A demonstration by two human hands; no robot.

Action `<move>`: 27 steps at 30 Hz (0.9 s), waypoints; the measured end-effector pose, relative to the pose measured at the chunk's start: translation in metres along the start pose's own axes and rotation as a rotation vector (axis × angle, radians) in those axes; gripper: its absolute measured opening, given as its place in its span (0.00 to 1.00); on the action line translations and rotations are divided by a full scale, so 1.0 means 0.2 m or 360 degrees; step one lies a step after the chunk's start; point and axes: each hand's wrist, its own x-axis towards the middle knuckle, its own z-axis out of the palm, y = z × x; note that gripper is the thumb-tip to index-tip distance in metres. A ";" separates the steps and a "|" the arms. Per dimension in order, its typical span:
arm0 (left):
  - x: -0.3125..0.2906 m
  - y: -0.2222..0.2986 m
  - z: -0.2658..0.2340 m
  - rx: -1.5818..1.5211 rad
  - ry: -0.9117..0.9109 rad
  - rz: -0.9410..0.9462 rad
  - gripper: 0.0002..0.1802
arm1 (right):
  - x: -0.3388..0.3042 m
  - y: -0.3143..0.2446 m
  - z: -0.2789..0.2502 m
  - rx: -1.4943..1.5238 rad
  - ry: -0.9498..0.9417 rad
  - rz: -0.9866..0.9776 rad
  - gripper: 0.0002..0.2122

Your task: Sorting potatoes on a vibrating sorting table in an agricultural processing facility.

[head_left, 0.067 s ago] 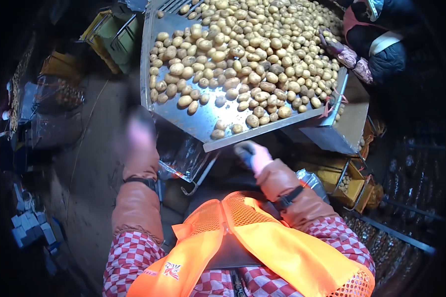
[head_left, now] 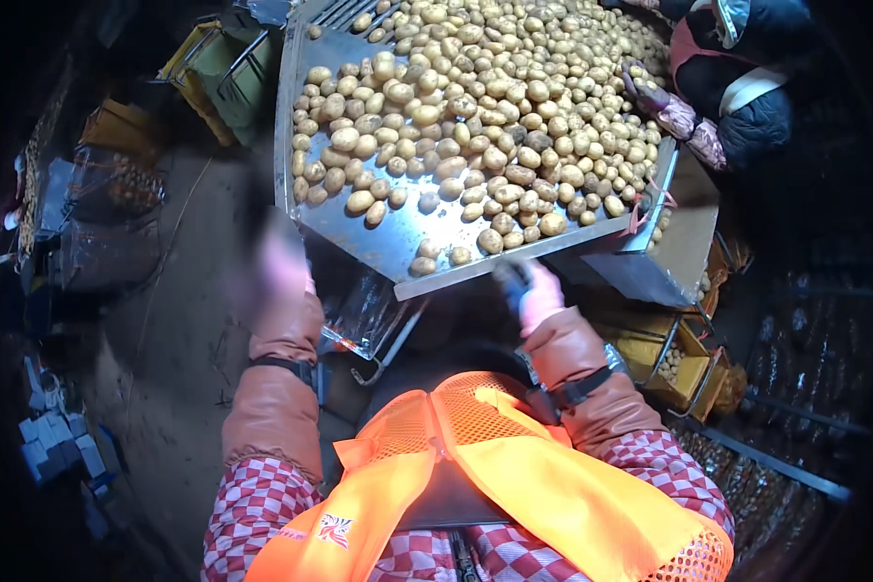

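A heap of potatoes [head_left: 495,126] covers most of a metal sorting table [head_left: 398,242]. My left hand [head_left: 279,257], in a pink glove with dark fingers, is beside the table's left corner. It is smeared by motion, so its fingers and anything in them cannot be made out. Just below the table's front lip is my right hand [head_left: 535,293], gloved in pink and dark blue. Its fingers point up toward the lip and are blurred; whether they hold anything does not show. A few loose potatoes [head_left: 461,255] lie by the lip near it.
A clear plastic bag [head_left: 364,310] hangs under the left front edge, by a bent metal bar [head_left: 393,344]. At the far right another person's gloved hand [head_left: 650,94] touches the heap. Yellow crates [head_left: 684,359] stand at right; a green-yellow bin [head_left: 228,73] is at far left.
My right hand has moved right and slightly up toward the table's lip. My left forearm has shifted slightly right; its hand stays blurred. The other person's hand has moved slightly left.
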 end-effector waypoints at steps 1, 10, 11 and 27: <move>-0.03 -0.09 0.00 -0.0474 -0.0026 -0.0076 0.16 | 0.08 -0.09 -0.07 -0.0211 0.0138 -0.0148 0.15; -0.31 0.81 0.05 0.0221 -0.0586 0.0375 0.33 | 0.46 -0.16 0.17 -0.1295 -0.0349 -0.1041 0.26; -0.30 0.88 0.06 0.0277 -0.0671 0.0355 0.33 | 0.42 -0.25 0.17 -0.1291 -0.0483 -0.1118 0.28; 0.19 1.69 0.74 0.0673 -0.0974 0.0659 0.21 | 0.88 -0.26 -0.50 0.0046 -0.1017 -0.0173 0.16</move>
